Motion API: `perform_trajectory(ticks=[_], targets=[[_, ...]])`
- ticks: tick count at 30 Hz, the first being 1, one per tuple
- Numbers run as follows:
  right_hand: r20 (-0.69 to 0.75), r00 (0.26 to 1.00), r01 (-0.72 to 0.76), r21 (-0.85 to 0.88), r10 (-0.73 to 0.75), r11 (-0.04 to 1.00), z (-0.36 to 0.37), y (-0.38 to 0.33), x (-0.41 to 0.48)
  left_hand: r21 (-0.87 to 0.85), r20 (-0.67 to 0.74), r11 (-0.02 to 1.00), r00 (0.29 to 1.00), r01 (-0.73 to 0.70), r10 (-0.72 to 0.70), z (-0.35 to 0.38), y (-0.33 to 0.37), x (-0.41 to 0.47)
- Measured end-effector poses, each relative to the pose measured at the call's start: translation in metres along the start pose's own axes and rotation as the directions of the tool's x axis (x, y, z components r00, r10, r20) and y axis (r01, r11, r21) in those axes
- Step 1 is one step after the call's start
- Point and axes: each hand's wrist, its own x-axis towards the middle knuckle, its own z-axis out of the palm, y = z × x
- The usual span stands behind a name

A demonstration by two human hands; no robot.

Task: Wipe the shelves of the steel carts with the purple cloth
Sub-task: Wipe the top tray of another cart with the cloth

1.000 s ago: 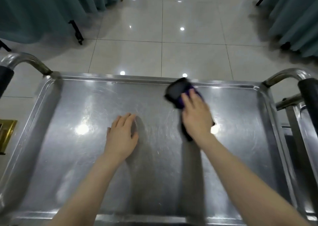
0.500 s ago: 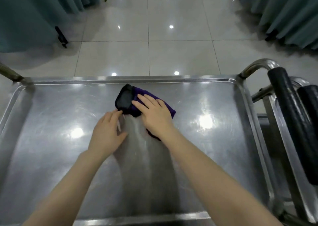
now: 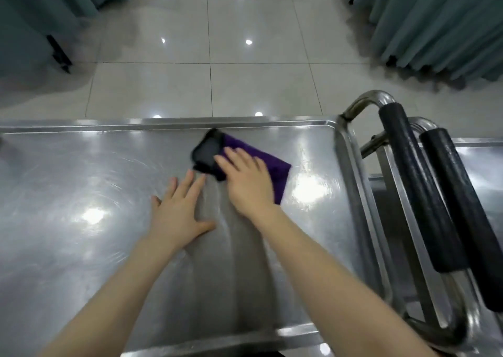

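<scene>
Purple cloth (image 3: 275, 166) is down on the top shelf (image 3: 81, 166) of the steel cart, right of middle and close under the far rim. It's a soft, fuzzy folded pad, purple over most of it, with a smooth black patch with rounded corners at one end. Its long axis runs on a diagonal: black end pointing far-left toward the rim, purple end trailing near-right.

Right hand (image 3: 247, 182) lies flat on top of it, fingers straight and slightly apart, pressing it to the metal. Left hand (image 3: 179, 209) is palm-down on bare steel just beside it, fingers spread, thumb out wide. Whether those fingertips touch the black end, I can't tell.

The shelf is brushed steel, glossy and swirled with fine scratches. A raised lip runs round it, curving at the far-right corner. There's a wide run of open steel to the left and a shorter strip before the right lip. Past that lip a curved steel handle carries a black foam grip (image 3: 416, 188), and a second grip (image 3: 457, 207) sits close alongside. Beyond the cart there are shiny pale floor tiles (image 3: 261, 84), with pleated teal drapes (image 3: 441, 25) at the far right.
</scene>
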Motion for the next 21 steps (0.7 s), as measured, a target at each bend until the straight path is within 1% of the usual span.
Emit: perform_trajectory(ticks=[1, 2, 3, 4, 5, 7, 10, 12, 13, 14, 15, 16, 17, 18, 19, 20, 21], targets=[[0.034, 0.997, 0.064, 0.027, -0.065, 0.998, 0.005, -0.013, 0.000, 0.003, -0.008, 1.000, 1.000, 0.010, -0.010, 0.000, 0.000, 0.000], [0.047, 0.994, 0.095, 0.055, -0.098, 0.994, 0.006, -0.015, 0.001, 0.003, -0.014, 1.000, 1.000, 0.020, -0.020, 0.000, 0.001, 0.001], [0.040, 0.993, 0.110, 0.066, -0.112, 0.992, 0.004, -0.007, 0.003, 0.000, -0.016, 1.000, 0.999, 0.028, -0.028, -0.001, 0.001, 0.002], [0.023, 0.995, 0.095, 0.067, -0.097, 0.993, 0.000, 0.010, 0.004, -0.005, -0.012, 1.000, 0.999, 0.031, -0.031, -0.001, 0.001, 0.003], [0.000, 0.999, 0.046, 0.078, -0.046, 0.996, -0.006, 0.032, 0.004, -0.012, -0.008, 0.999, 0.999, 0.032, -0.032, -0.002, 0.001, 0.004], [-0.061, 0.988, -0.133, 0.090, 0.139, 0.987, -0.018, 0.087, -0.005, -0.023, 0.000, 0.999, 0.999, 0.041, -0.041, -0.002, 0.001, 0.005], [-0.138, 0.899, -0.414, 0.044, 0.415, 0.909, -0.034, 0.163, -0.037, -0.013, 0.019, 0.999, 0.999, 0.046, -0.046, -0.001, 0.003, 0.005], [-0.142, 0.830, -0.539, 0.048, 0.540, 0.841, -0.035, 0.172, -0.048, -0.011, 0.021, 0.999, 0.999, 0.045, -0.044, 0.000, 0.004, 0.007], [-0.138, 0.808, -0.573, 0.046, 0.573, 0.818, -0.032, 0.161, -0.048, -0.010, 0.025, 0.999, 0.999, 0.049, -0.049, -0.001, 0.005, 0.007], [-0.133, 0.810, -0.572, 0.040, 0.572, 0.819, -0.027, 0.140, -0.048, -0.010, 0.031, 0.998, 0.998, 0.054, -0.054, -0.001, 0.005, 0.007], [-0.117, 0.840, -0.529, 0.037, 0.529, 0.848, -0.022, 0.114, -0.047, -0.011, 0.035, 0.998, 0.998, 0.057, -0.056, -0.002, 0.006, 0.006], [-0.105, 0.892, -0.437, 0.045, 0.439, 0.898, -0.014, 0.086, -0.048, -0.015, 0.038, 0.998, 0.998, 0.058, -0.057, -0.002, 0.007, 0.006], [-0.089, 0.945, -0.312, 0.056, 0.316, 0.948, -0.005, 0.057, -0.050, -0.019, 0.041, 0.998, 0.997, 0.059, -0.059, -0.002, 0.007, 0.005], [-0.053, 0.981, -0.183, 0.058, 0.186, 0.981, 0.004, 0.031, -0.054, -0.022, 0.044, 0.998, 0.997, 0.065, -0.064, -0.003, 0.008, 0.005], [-0.001, 0.997, -0.073, 0.060, 0.073, 0.996, 0.008, 0.014, -0.059, -0.019, 0.048, 0.997, 0.996, 0.071, -0.071, -0.004, 0.008, 0.005], [0.041, 0.999, 0.000, 0.070, -0.003, 0.998, 0.009, 0.007, -0.064, -0.011, 0.053, 0.998, 0.996, 0.070, -0.069, -0.005, 0.009, 0.005], [0.056, 0.997, 0.041, 0.081, -0.046, 0.996, 0.006, 0.012, -0.065, -0.007, 0.058, 0.998, 0.996, 0.063, -0.063, -0.006, 0.008, 0.005]])
